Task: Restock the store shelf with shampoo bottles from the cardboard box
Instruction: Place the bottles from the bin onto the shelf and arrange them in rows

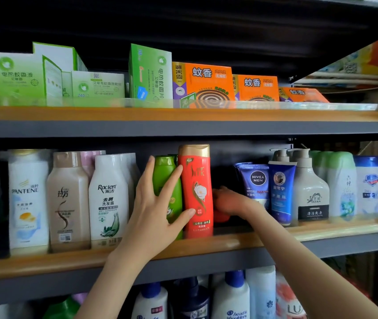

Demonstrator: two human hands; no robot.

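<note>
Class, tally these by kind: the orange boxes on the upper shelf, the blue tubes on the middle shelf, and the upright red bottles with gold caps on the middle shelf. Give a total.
Orange boxes: 3
Blue tubes: 2
Upright red bottles: 1
Total: 6

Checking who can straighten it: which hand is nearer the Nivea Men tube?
Right. The right hand reaches into the gap beside the Nivea Men tube; the left hand rests on the green bottle, beyond the red bottle.

PANTENE is printed on a white bottle (28, 199). NIVEA MEN is marked on a tube (256, 185), 240 on a box (98, 85).
</note>
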